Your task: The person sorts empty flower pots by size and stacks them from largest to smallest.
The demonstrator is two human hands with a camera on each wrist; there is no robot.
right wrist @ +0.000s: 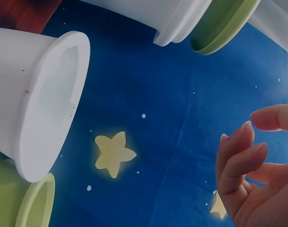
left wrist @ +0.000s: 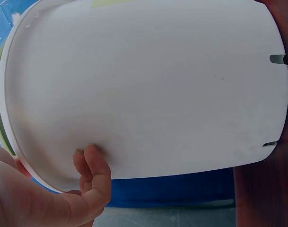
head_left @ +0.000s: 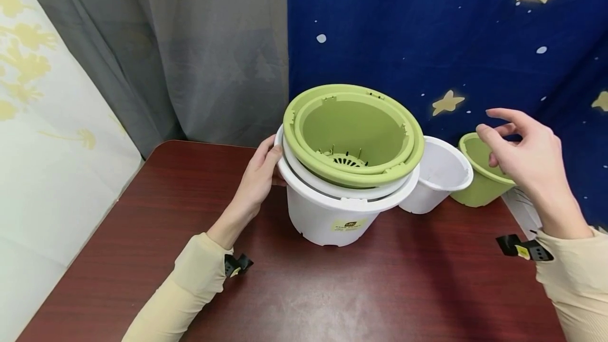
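Note:
A large white pot (head_left: 313, 215) with a yellow label stands on the table, holding a nested white pot and green pots (head_left: 356, 125) whose rims stick up at a tilt. My left hand (head_left: 254, 181) grips its rim at the left, thumb on top; in the left wrist view the fingers (left wrist: 94, 172) curl under the rim against the white wall (left wrist: 181, 94). My right hand (head_left: 532, 157) hangs in the air at the right with fingers loosely bent, holding nothing, also in the right wrist view (right wrist: 257, 175). Below and left of it are a smaller white pot (head_left: 423, 194) and green pot (head_left: 480, 189).
The dark red table (head_left: 142, 236) reaches back to a grey curtain (head_left: 218, 57) and a blue star-patterned curtain (head_left: 380, 25). A white cloth with yellow flowers (head_left: 57, 120) hangs at the left. Something pale lies at the table's right edge, behind my right wrist.

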